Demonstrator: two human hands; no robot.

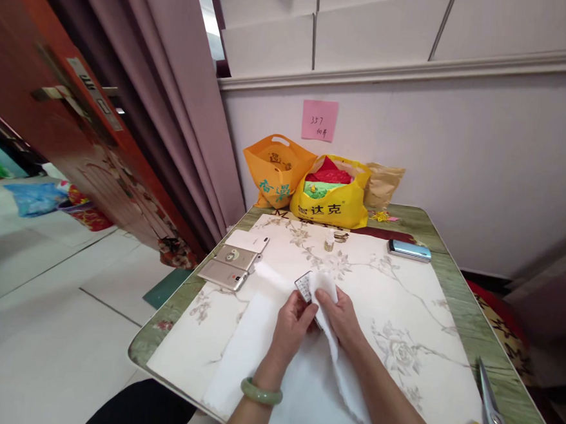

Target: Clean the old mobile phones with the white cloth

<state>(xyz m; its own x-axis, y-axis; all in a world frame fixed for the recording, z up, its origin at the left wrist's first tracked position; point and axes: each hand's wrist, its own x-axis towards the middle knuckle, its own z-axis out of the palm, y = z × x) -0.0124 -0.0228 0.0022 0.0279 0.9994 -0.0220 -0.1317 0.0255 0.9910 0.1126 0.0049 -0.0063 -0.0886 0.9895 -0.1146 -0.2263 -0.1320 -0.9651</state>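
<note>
In the head view, my left hand (292, 322) grips the lower left side of a small flat patterned object (303, 286), perhaps a phone, tilted above the table. My right hand (343, 316) pinches a white cloth (324, 284) against that object's right side. The cloth covers much of the object and hangs down to the table's front edge. Under the hands is a floral mat (397, 310). Three phones lie side by side to the left: a white one (248, 240), one with a round emblem (235, 256) and a gold one (222, 275).
Scissors (492, 414) lie at the front right. A blue case (409, 250) is at the back right, and a small clear bottle (329, 242) stands behind the hands. An orange bag (276, 173), a yellow bag (332, 206) and a brown pouch (382, 185) line the wall.
</note>
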